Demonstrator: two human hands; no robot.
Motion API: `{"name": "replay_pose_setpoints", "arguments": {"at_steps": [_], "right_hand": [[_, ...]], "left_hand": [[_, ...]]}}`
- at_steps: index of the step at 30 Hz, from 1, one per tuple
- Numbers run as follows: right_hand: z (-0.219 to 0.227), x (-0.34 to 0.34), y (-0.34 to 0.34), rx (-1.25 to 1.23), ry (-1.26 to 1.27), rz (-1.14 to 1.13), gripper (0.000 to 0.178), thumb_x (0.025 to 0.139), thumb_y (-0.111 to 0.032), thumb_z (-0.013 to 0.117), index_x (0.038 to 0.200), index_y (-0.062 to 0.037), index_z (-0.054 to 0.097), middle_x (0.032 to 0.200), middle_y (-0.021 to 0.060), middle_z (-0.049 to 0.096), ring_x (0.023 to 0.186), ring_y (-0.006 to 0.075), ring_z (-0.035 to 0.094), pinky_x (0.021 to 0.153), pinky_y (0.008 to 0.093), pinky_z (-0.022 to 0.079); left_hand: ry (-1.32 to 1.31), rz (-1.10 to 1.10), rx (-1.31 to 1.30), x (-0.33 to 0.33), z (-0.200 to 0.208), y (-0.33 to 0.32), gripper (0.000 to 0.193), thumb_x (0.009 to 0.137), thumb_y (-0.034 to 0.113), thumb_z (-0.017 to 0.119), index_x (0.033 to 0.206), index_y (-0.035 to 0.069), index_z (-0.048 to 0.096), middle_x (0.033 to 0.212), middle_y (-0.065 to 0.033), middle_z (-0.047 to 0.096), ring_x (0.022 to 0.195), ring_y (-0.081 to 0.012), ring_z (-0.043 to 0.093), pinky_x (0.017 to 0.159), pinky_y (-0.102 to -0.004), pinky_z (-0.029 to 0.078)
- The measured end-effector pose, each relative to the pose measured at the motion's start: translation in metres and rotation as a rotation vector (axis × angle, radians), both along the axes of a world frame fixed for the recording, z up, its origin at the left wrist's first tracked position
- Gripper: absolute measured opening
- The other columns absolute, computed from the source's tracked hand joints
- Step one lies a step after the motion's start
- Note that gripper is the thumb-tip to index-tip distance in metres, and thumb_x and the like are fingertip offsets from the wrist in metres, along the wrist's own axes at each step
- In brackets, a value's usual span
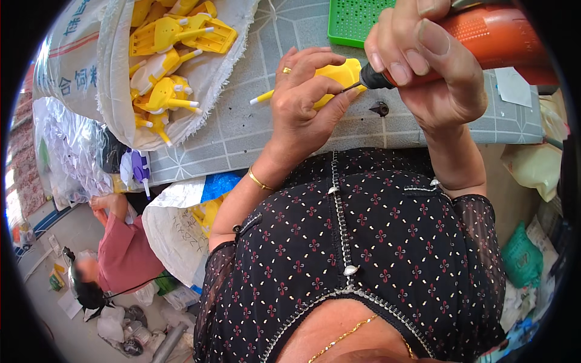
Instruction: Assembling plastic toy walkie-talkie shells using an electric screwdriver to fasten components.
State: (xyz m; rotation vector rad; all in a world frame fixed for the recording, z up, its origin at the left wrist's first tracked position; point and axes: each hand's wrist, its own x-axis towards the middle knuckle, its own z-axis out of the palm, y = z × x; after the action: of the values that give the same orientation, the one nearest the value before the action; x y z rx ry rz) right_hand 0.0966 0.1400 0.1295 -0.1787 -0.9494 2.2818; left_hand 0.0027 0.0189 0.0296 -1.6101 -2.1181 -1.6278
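Note:
My left hand (307,100) is closed around a yellow plastic part (342,74) with a white-tipped stem that sticks out to the left. Held by my right hand (433,66), an orange electric screwdriver (484,39) slants down to the left. Its thin bit meets the yellow part near my left thumb and fingertips; the exact contact point is too small to make out. Just below the screwdriver's nose, a small dark clump (379,109) lies on the grey patterned tabletop (236,127).
An open white woven sack (112,72) full of yellow parts (163,91) stands at the left. A green perforated tray (357,24) lies at the far side. Below the table edge are another white sack (172,230) and a co-worker in a pink top (127,257). White paper (513,86) lies right.

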Motion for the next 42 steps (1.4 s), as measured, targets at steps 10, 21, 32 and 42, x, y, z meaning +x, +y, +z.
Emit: {"name": "replay_pose_setpoints", "arguments": {"at_steps": [10, 21, 32, 42], "right_hand": [[-0.009, 0.001, 0.025, 0.133, -0.049, -0.056, 0.027, 0.089, -0.007, 0.069, 0.105, -0.0073, 0.047, 0.072, 0.0068, 0.055, 0.055, 0.0145, 0.053, 0.06, 0.0303, 0.05], [-0.036, -0.006, 0.042, 0.223, -0.077, -0.121, 0.025, 0.089, -0.007, 0.068, 0.105, -0.0059, 0.048, 0.073, 0.0054, 0.056, 0.054, 0.0129, 0.054, 0.055, 0.0298, 0.051], [-0.041, -0.005, 0.043, 0.206, -0.132, -0.096, 0.024, 0.089, -0.007, 0.068, 0.104, -0.0053, 0.049, 0.074, 0.0047, 0.056, 0.054, 0.0126, 0.054, 0.058, 0.0289, 0.052], [-0.044, -0.01, 0.045, 0.235, -0.163, -0.068, 0.023, 0.089, -0.006, 0.068, 0.104, -0.0053, 0.05, 0.071, 0.0036, 0.055, 0.053, 0.0121, 0.054, 0.057, 0.0276, 0.051]], "left_hand": [[0.231, 0.145, -0.227, -0.005, -0.001, -0.004, 0.052, 0.073, 0.035, 0.088, 0.114, 0.008, 0.069, 0.117, -0.0111, 0.065, 0.114, -0.0323, 0.061, 0.11, -0.0594, 0.032], [0.277, 0.052, -0.293, -0.01, -0.026, 0.001, 0.057, 0.076, 0.038, 0.084, 0.12, 0.007, 0.066, 0.114, -0.0114, 0.064, 0.106, -0.0328, 0.061, 0.099, -0.049, 0.041], [0.27, 0.043, -0.31, -0.009, -0.028, -0.001, 0.057, 0.077, 0.037, 0.084, 0.122, 0.007, 0.064, 0.115, -0.0108, 0.063, 0.107, -0.0321, 0.061, 0.104, -0.0514, 0.038], [0.256, 0.036, -0.313, -0.009, -0.025, -0.001, 0.057, 0.078, 0.037, 0.083, 0.122, 0.007, 0.064, 0.116, -0.0115, 0.063, 0.107, -0.0329, 0.061, 0.105, -0.0533, 0.037]]}}
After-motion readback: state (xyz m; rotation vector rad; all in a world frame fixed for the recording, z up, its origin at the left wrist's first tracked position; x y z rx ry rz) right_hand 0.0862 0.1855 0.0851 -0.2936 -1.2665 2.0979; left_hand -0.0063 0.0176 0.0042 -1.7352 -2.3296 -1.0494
